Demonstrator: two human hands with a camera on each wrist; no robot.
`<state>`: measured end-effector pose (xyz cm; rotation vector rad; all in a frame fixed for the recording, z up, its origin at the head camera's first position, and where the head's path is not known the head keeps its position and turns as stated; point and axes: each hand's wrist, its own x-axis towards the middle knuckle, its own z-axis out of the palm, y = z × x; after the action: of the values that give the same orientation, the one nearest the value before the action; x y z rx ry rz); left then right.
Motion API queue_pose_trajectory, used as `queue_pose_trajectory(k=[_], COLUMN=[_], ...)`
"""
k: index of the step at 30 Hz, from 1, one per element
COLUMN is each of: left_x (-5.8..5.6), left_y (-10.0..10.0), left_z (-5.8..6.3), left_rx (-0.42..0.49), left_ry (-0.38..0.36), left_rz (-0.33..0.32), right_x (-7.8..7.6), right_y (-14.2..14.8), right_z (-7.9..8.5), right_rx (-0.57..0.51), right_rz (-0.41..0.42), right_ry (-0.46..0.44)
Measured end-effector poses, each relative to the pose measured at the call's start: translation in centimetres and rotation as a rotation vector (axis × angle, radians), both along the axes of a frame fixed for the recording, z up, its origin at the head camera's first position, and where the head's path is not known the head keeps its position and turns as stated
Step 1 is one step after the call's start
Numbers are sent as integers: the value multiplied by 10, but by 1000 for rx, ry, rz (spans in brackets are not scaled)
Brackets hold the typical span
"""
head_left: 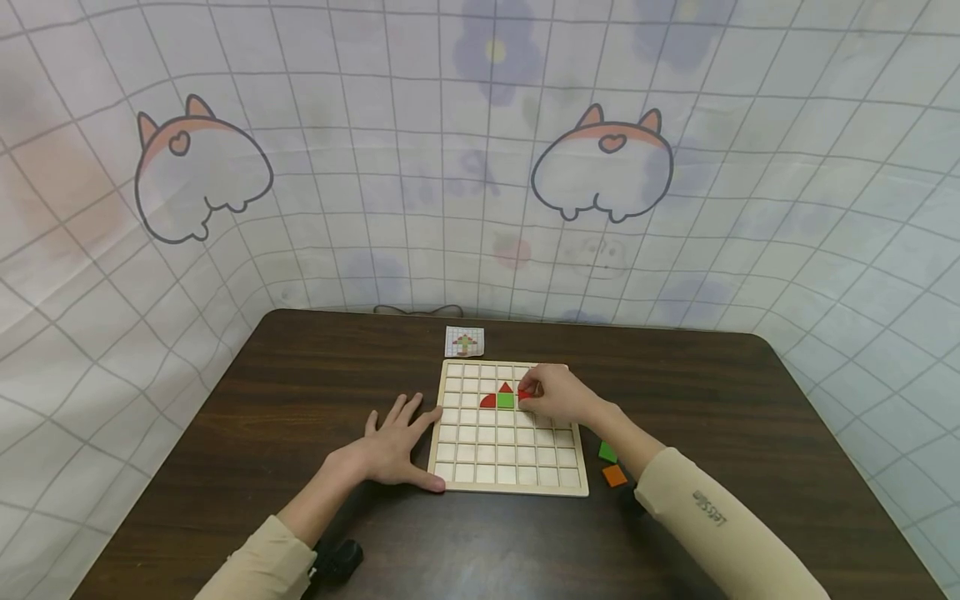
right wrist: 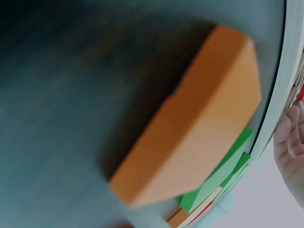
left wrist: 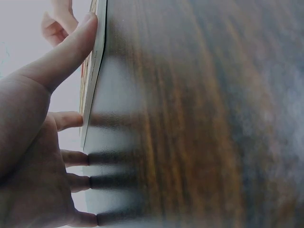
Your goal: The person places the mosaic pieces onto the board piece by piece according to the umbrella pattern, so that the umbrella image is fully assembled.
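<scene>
A pale wooden grid board lies on the dark table. On it, a green square has a red triangle above it and a red round-edged piece at its left. My right hand pinches another red piece just right of the green square; the fingers cover much of that piece. My left hand rests with fingers spread, thumb and index finger at the board's left edge. The left wrist view shows the thumb against the board's side and the other fingertips down at the table.
Right of the board, an orange square block and a green block lie beside my right forearm. A small picture card lies behind the board. A black object is by my left wrist. Patterned cloth hangs behind the table.
</scene>
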<state>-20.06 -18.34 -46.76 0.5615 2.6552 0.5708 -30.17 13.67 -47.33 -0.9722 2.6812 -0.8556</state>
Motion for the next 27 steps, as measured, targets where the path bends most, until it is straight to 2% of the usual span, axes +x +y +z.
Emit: queue_pose_trajectory(k=[5,16,27], left_x=[0,0,-1], left_y=[0,-1,-1], left_z=[0,-2,-3], left_rx=[6,10,9], left_ry=[0,6,5], left_rz=[-1,-2,-2], right_x=[2,3,11], right_y=[-2,0,28], right_z=[1,3,16], right_rx=[0,-11,-8], right_rz=[34,50,33], right_ry=[2,8,-35])
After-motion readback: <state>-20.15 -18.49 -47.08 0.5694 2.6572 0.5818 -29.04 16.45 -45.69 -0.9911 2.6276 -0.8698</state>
